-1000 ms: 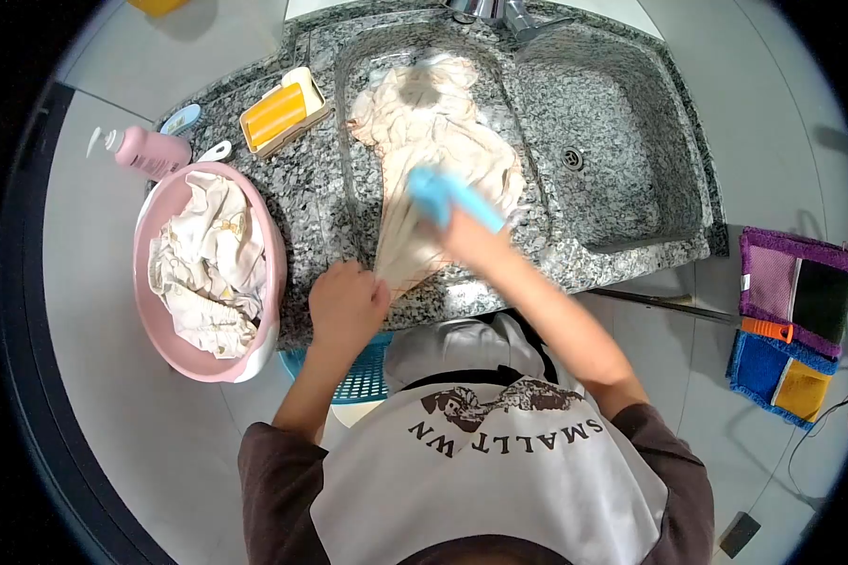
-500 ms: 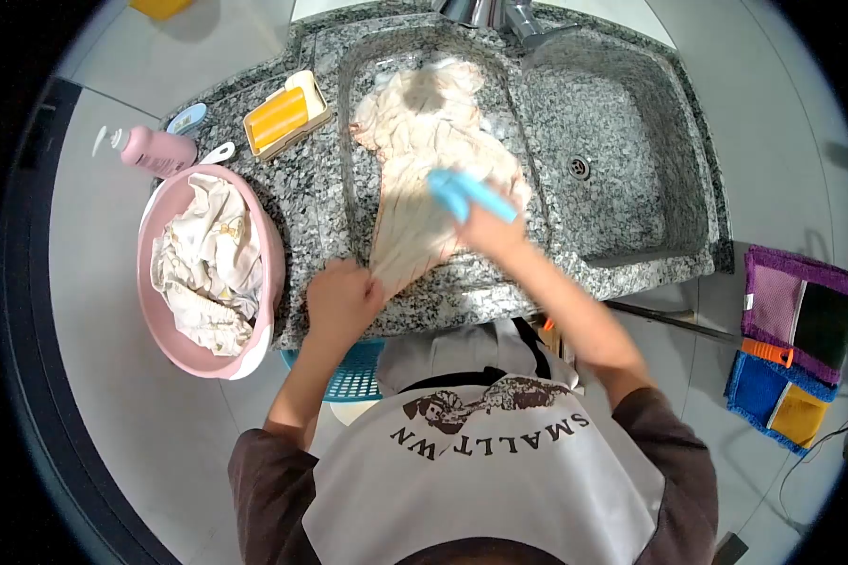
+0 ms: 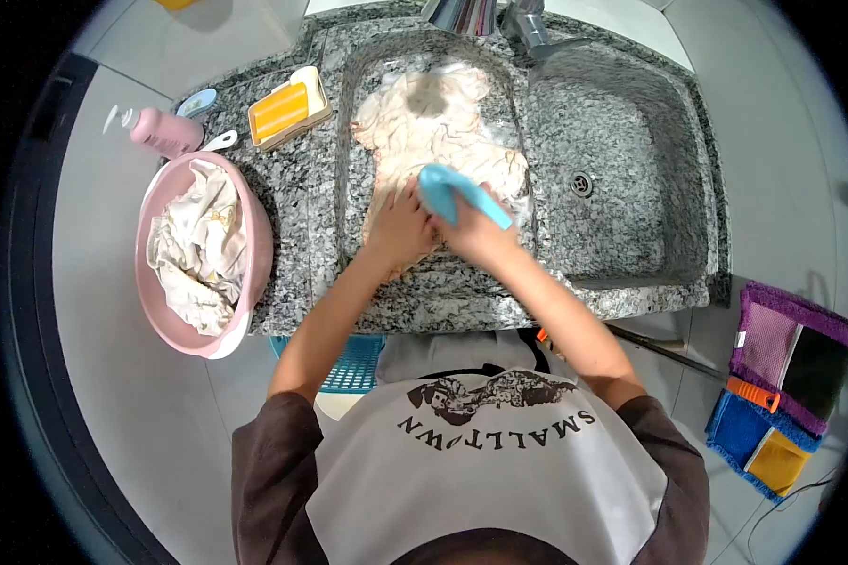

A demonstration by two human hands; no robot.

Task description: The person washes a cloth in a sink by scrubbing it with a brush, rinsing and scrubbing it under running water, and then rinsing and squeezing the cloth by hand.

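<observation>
In the head view, the left hand point(image 3: 400, 229) has left the near-left edge of the shallow basin point(image 3: 349, 188), where it had pulled a corner of the wet garment point(image 3: 433, 132) taut. It now lies on the cloth inside that basin, just beside the right hand point(image 3: 476, 235); whether its fingers pinch the fabric I cannot tell. The right hand is closed around the light-blue scrub brush point(image 3: 439, 193), slightly blurred, over the garment's middle. The garment lies rumpled in the basin, its near end partly under the hands.

Along the basin's left rim runs bare granite surface point(image 3: 297, 226), open up to the pink tub point(image 3: 264, 231) of pale clothes point(image 3: 198, 250). Left of the basin's far end sits the soap dish point(image 3: 313, 119) with a yellow-orange bar point(image 3: 281, 111); the pink pump bottle point(image 3: 168, 132) is farther left. Right of the basin, past a granite divider, the deep basin point(image 3: 631, 141) offers open room around its drain point(image 3: 582, 185).
</observation>
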